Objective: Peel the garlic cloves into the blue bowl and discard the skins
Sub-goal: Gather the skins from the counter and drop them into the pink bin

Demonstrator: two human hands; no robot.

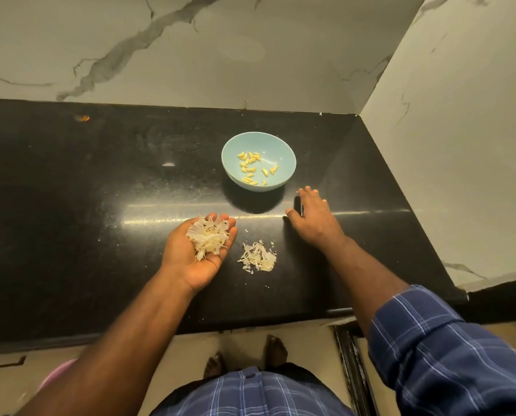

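Now | L hand (pixel 201 250) cupped palm-up, skins (pixel 208 237) cradled for discard | R hand (pixel 312 216) flat on counter (pixel 100 190), nothing held, prob. for sweeping | 2nd skin pile (pixel 258 257) left btwn hands | peeled cloves (pixel 252 169) kept in blue bowl (pixel 286 157)

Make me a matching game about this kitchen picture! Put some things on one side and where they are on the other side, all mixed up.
Things:
1. peeled garlic cloves
2. handful of skins
3. small pile of skins
4. right hand

Places:
A. lying on the black counter between the two hands
B. resting flat on the counter beside the bowl
C. inside the blue bowl
D. in the upturned palm of the left hand

Pairs: 1-C, 2-D, 3-A, 4-B
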